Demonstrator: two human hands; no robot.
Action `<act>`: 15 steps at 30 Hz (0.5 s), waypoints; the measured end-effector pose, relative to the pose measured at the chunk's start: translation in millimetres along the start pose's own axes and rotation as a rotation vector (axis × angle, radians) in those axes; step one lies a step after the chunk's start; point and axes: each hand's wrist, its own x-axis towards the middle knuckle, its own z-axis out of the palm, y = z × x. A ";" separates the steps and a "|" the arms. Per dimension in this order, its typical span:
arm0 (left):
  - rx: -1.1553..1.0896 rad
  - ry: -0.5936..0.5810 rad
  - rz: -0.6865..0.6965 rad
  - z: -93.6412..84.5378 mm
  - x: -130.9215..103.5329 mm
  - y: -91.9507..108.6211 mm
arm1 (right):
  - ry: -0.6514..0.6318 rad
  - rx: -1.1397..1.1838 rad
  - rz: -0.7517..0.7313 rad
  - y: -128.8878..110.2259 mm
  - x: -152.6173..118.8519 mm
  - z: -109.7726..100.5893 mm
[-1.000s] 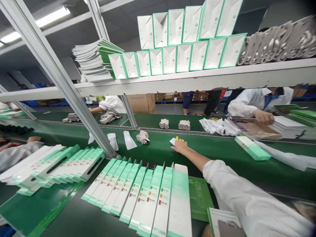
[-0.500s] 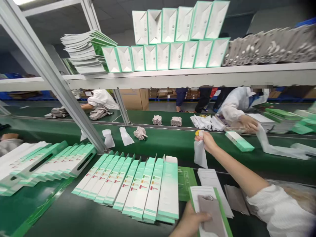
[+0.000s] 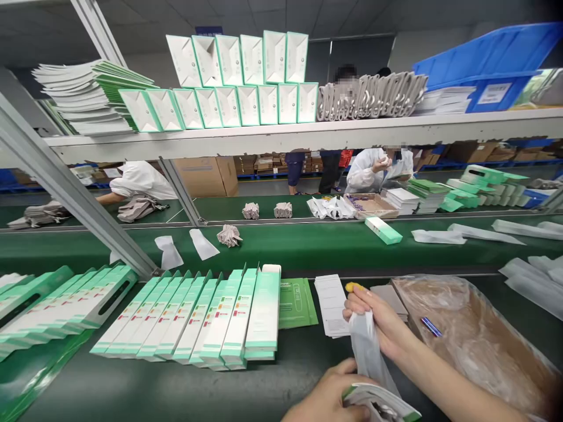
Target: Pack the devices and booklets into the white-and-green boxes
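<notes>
My right hand [image 3: 373, 319], with a yellow cover on one fingertip, pinches the top of a translucent white plastic sleeve [image 3: 366, 346]. The sleeve hangs down beside my left hand [image 3: 332, 392], which grips a curved green-and-white booklet [image 3: 382, 398] at the bottom edge. Something greyish shows inside the booklet's fold, mostly hidden. Just beyond my right hand lie a stack of white printed leaflets [image 3: 332, 305] and some flat grey pieces [image 3: 389, 298]. Left of the leaflets is a green booklet [image 3: 297, 302].
White-and-green cartons [image 3: 189, 319] lean in a row on the left. A plastic-lined brown box [image 3: 475, 340] with blue batteries [image 3: 431, 327] stands at right. Sleeves and a small carton [image 3: 382, 230] lie on the green belt [image 3: 281, 252]. Overhead runs a loaded shelf [image 3: 281, 136]; co-workers sit opposite.
My right hand has come back from over the belt with the sleeve, close to my left hand. The booklet has tilted and curved. The view has swung right; a co-worker's hand has left the belt.
</notes>
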 end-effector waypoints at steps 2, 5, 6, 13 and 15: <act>0.010 -0.002 -0.019 4.7 -3.5 -1.6 | 0.077 0.085 0.071 8.9 -13.9 -6.8; 0.029 -0.031 -0.041 5.2 -8.7 1.2 | 0.163 -0.043 0.184 19.7 -31.4 -16.0; 0.037 -0.048 -0.055 4.3 -10.0 3.2 | 0.173 -0.106 0.204 22.8 -36.3 -18.9; 0.075 -0.007 -0.065 -1.0 -4.8 -3.0 | 0.191 -0.473 -0.028 32.8 -54.7 -46.7; 0.011 0.056 -0.073 -0.4 -1.7 -8.0 | 0.155 -0.628 -0.082 31.6 -56.0 -52.6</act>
